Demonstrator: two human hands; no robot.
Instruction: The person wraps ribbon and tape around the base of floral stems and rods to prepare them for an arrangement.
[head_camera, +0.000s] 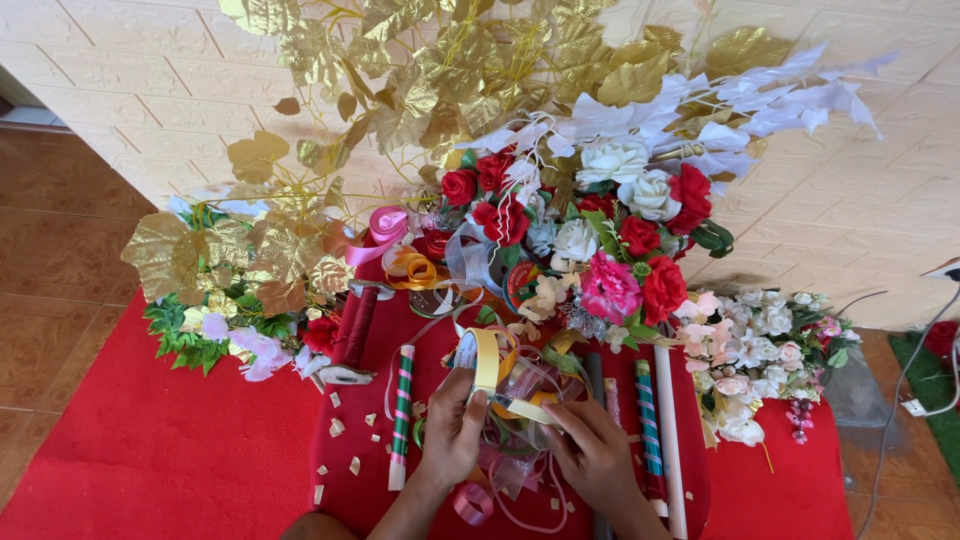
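Left hand (452, 428) grips tape roll (487, 362); right hand (592, 452) pinches its free end, near centre; striped sticks (402, 402) left and right; flowers (610, 240) far; red cloth (160, 450) beneath.

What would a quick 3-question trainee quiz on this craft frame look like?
1. True or false: the left hand holds the yellow roll of tape upright.
2. Which lies left of the left hand: A) the green-and-red striped wrapped stick, B) a pair of steel scissors, C) a glass vase?
3. What does the right hand pinch?

Key:
1. True.
2. A.
3. The loose end of the yellow tape strip, pulled from the roll, over the red cloth.
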